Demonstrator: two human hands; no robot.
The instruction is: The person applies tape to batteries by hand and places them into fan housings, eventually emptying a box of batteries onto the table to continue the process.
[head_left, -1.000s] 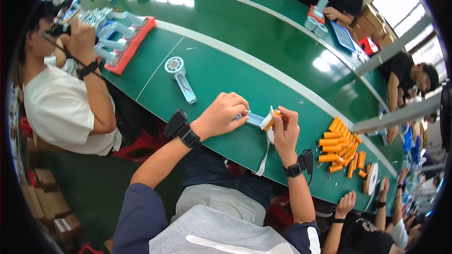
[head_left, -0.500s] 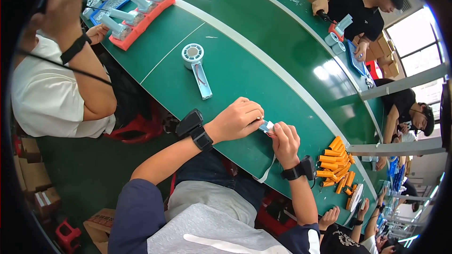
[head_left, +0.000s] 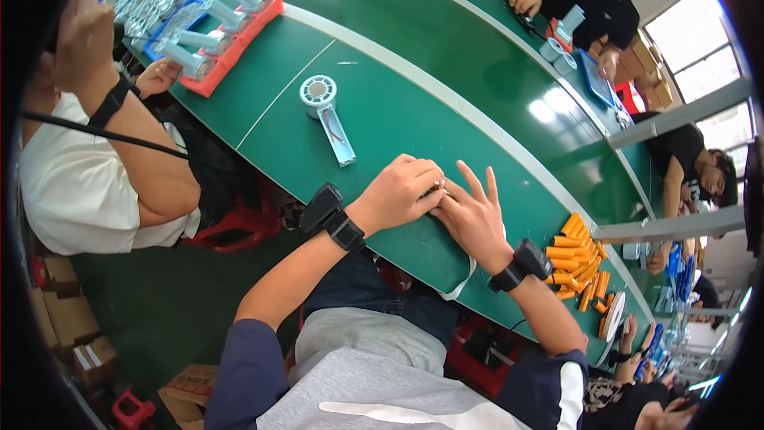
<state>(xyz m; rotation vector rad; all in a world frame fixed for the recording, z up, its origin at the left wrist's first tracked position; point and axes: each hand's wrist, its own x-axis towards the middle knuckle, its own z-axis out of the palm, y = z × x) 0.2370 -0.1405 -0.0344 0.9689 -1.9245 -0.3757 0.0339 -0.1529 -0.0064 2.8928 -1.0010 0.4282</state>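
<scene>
My left hand (head_left: pixel 404 193) is closed in a pinch above the green worktable (head_left: pixel 382 111). My right hand (head_left: pixel 477 219) meets it at the fingertips, its thumb and nearest fingers pressed together while two other fingers stretch up and apart. What they hold between them is small and mostly covered by fingers. Beyond my left hand lies a light-blue handheld fan body (head_left: pixel 328 115), its round grille up and its hollow handle showing a red wire. A white strap (head_left: pixel 464 280) curves from beneath my right hand over the table's near edge.
Orange cylindrical battery cells (head_left: pixel 574 259) lie piled at the right, next to a white reel (head_left: pixel 611 317). At far left, a red rack (head_left: pixel 231 52) carries several light-blue fan parts by a blue tray (head_left: pixel 175 25). Co-workers sit left, right and across.
My right hand has moved up and left against my left fingertips, with two fingers now spread. The light-blue piece with a white part and red wires between my hands is now covered.
</scene>
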